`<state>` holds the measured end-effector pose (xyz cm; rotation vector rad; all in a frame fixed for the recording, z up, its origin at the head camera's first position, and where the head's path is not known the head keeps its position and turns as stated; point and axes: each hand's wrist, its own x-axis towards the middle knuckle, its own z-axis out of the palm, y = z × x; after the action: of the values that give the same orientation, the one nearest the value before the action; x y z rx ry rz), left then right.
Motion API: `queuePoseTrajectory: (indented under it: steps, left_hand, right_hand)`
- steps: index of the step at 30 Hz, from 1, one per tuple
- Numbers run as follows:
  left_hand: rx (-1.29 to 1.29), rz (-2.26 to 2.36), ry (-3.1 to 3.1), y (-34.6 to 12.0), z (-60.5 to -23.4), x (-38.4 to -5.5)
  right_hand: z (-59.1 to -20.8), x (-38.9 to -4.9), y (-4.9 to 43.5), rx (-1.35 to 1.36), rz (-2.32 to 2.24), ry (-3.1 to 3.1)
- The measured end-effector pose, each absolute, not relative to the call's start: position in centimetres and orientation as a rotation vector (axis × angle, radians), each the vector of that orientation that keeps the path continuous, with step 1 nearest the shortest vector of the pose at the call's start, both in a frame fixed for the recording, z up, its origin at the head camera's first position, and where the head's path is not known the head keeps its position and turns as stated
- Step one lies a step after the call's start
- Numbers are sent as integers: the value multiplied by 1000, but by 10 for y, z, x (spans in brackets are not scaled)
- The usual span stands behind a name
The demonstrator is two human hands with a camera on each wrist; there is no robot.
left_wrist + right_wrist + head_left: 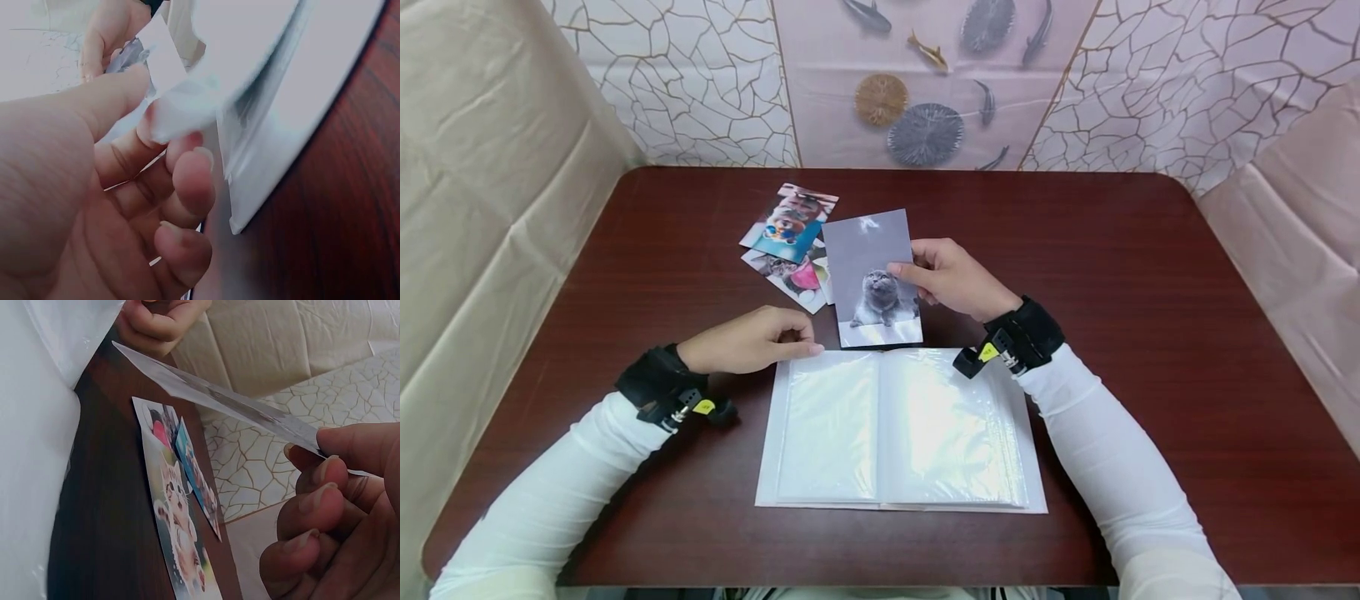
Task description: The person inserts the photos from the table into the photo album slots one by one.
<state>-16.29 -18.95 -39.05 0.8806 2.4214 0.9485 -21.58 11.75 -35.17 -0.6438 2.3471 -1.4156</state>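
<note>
An open photo album (pixel 829 429) with clear plastic pockets lies on the table. At its top left corner my left hand (pixel 754 340) pinches the edge of a clear plastic pocket (pixel 187 109) between thumb and index finger. My right hand (pixel 962 279) holds a photo print (pixel 868 250) of a grey cat by its right edge, thumb on the picture side. That print is raised just beyond the album's top edge. Behind it lie several loose photos, among them one with a blue background (pixel 790 229) and a kitten photo (pixel 178 519) that the held print mostly hides in the head view.
The dark red-brown wooden table (pixel 1150 333) stretches out on both sides of the album. Beige cloth (pixel 490 208) hangs along the left, and a patterned cloth (pixel 700 83) covers the back. A black wrist strap with a camera (pixel 1022 337) sits above the album's right page.
</note>
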Motion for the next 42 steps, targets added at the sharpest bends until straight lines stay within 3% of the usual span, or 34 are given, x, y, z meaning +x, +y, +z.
queuePoseTrajectory:
  steps: [42]
  left_hand:
    - [907, 1123, 2401, -184, -395, -160]
  right_hand:
    - [-355, -217, 117, -649, -1383, 2370]
